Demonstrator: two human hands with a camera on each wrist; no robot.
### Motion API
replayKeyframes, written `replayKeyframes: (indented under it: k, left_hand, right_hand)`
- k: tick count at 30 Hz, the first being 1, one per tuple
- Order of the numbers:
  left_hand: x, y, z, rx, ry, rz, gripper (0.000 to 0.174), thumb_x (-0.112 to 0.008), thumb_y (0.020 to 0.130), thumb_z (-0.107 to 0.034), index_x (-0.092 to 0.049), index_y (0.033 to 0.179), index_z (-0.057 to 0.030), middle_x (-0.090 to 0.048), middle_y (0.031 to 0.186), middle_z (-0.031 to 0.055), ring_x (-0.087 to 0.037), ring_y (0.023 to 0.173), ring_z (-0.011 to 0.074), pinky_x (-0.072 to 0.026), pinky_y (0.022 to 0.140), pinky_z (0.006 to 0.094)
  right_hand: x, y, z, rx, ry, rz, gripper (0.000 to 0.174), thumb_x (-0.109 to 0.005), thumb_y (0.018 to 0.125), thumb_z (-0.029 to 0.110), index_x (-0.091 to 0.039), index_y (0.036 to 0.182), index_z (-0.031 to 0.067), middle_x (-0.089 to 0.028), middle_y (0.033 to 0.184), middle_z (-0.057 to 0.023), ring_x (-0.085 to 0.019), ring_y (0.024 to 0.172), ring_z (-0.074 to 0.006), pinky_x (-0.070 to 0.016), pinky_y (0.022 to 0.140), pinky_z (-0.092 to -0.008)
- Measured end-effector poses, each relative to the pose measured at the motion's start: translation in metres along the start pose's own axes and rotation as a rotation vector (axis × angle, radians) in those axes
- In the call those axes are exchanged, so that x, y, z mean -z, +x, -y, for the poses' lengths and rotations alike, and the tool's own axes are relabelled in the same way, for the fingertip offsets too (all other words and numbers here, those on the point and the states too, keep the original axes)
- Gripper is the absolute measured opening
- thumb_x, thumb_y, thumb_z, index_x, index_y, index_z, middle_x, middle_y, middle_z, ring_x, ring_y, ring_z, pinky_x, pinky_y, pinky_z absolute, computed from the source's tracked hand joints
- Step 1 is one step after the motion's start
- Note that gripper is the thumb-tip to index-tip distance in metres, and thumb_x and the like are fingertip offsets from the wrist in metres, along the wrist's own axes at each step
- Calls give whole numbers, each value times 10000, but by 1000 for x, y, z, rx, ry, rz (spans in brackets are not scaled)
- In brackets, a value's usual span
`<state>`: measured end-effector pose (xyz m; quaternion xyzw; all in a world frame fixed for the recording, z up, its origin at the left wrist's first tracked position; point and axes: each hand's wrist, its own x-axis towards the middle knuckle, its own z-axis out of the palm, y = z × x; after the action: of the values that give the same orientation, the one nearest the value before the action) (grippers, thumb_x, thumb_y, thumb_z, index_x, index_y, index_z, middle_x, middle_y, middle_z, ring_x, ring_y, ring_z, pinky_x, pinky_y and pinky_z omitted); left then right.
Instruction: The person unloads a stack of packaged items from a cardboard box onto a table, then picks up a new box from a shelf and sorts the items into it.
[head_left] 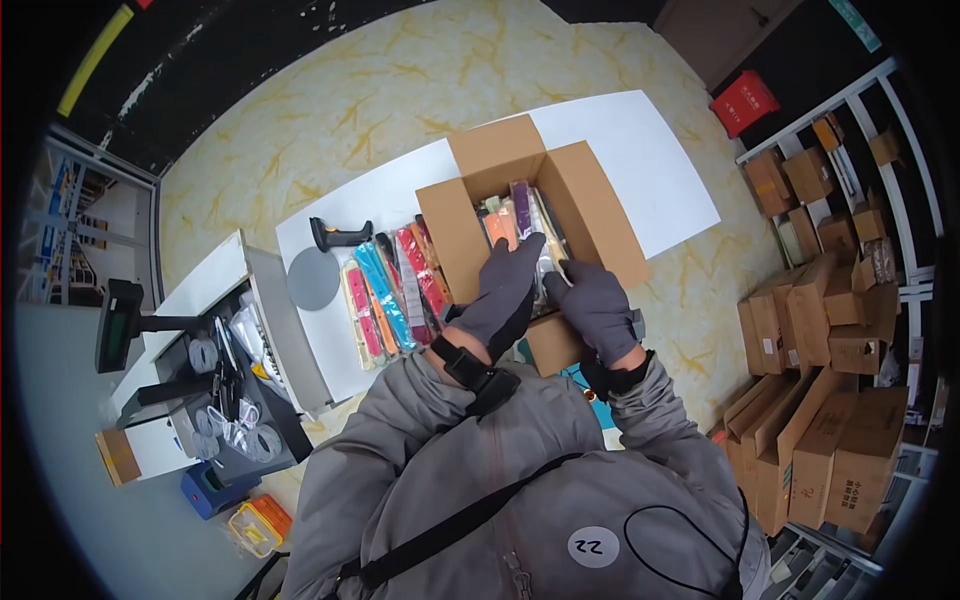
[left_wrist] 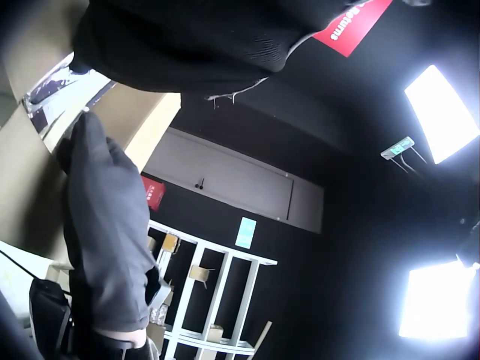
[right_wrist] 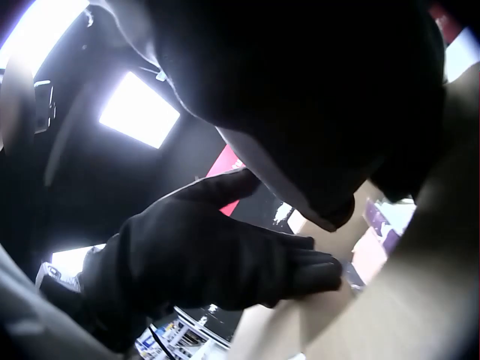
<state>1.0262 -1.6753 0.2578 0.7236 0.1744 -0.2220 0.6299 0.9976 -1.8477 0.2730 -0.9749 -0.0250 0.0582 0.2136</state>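
Observation:
An open cardboard box (head_left: 447, 225) on the white table holds several flat plastic-wrapped packets, among them a purple one (head_left: 520, 205) and an orange one (head_left: 495, 228). My left hand (head_left: 508, 285), in a dark grey glove, reaches over the near side into the box, its fingertips at the packets. In the right wrist view that left hand (right_wrist: 217, 255) has its fingers straight and together, the thumb apart. My gloved right hand (head_left: 597, 305) is at the box's near right corner, fingertips by a pale packet. The left wrist view shows this right hand (left_wrist: 109, 225) with extended fingers pointing into the box.
Left of the box lies a row of colourful wrapped packets (head_left: 400, 285). Behind them are a barcode scanner (head_left: 340, 234) and a grey disc (head_left: 313, 279). The box's flaps (head_left: 605, 215) stand spread outward. Shelves with cardboard boxes (head_left: 810, 280) line the right side.

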Motion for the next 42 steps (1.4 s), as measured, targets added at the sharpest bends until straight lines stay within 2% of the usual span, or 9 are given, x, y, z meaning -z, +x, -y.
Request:
replayKeyframes:
  k: [3, 6, 11, 14, 19, 26, 30, 34, 42]
  left_hand:
    - [-31, 42, -14, 267, 62, -167, 768, -636, 1024, -573, -516, 1610, -90, -631, 1532, 185, -604, 1393, 365, -452, 1156, 366]
    - [-70, 123, 60, -61, -20, -521, 734, -574, 1051, -565, -498, 1629, -117, -510, 1667, 175, -439, 1553, 396, -360, 1243, 379]
    - [-69, 163, 91, -86, 27, -498, 623, -467, 1119, -498, -496, 1625, -136, -359, 1765, 190, -262, 1659, 355, -298, 1303, 395]
    - [-31, 251, 137, 173, 31, -203, 637, -460, 1125, -473, -435, 1678, -158, -259, 1811, 167, -178, 1686, 356, -251, 1332, 377]
    - [-56, 237, 161, -137, 542, -470, 817, -514, 1042, -664, -407, 1705, -200, -257, 1799, 221, -216, 1684, 316, -192, 1356, 412]
    - [-41, 198, 100, 221, 124, -381, 1235, -778, 814, -768, -301, 1736, -99, -245, 1799, 227, -245, 1671, 319, -224, 1349, 374]
    - [-28, 153, 62, 180, -49, -227, 1368, -836, 720, -803, -296, 1730, -54, -292, 1781, 220, -259, 1664, 329, -236, 1345, 386]
    - [-36, 212, 115, 196, 13, -307, 1291, -799, 742, -840, -405, 1693, -61, -417, 1713, 236, -353, 1623, 344, -290, 1314, 376]
    - [-19, 138, 36, 254, -25, -104, 1249, -692, 770, -927, -533, 1609, -15, -574, 1581, 268, -511, 1521, 377, -389, 1246, 407]
  right_hand:
    - [-6, 50, 0, -27, 232, -83, 487, -677, 1005, 495, -772, 1200, 59, -756, 1043, -284, -722, 1023, -486, -567, 882, -525]
    - [-43, 99, -19, -234, 241, 41, 578, -654, 1021, 530, -716, 1333, 48, -729, 1174, -332, -680, 1164, -520, -556, 963, -540]
    - [-134, 130, -72, -198, 351, 161, 615, -646, 1011, 558, -708, 1332, 37, -724, 1229, -324, -658, 1231, -510, -551, 984, -522]
    - [-153, 139, -85, -140, 303, 242, 627, -635, 1009, 574, -713, 1327, 39, -730, 1240, -309, -665, 1234, -495, -551, 991, -506]
    - [-104, 140, -62, -275, 315, 442, 661, -601, 1016, 621, -721, 1350, 63, -754, 1256, -264, -701, 1215, -450, -549, 1002, -474]
    - [-89, 141, -65, -301, 425, 584, 760, -598, 996, 693, -730, 1357, 38, -773, 1277, -217, -732, 1193, -376, -538, 1012, -444]
    - [-96, 144, -75, -254, 531, 636, 817, -652, 956, 716, -747, 1345, 5, -785, 1262, -174, -734, 1163, -324, -533, 1008, -420]
    - [-86, 144, -66, -160, 520, 622, 790, -591, 1003, 708, -739, 1356, 16, -781, 1261, -181, -732, 1147, -337, -531, 998, -428]
    - [-46, 127, -40, -174, 414, 584, 768, -583, 1018, 674, -725, 1346, -5, -783, 1232, -201, -735, 1147, -340, -528, 982, -440]
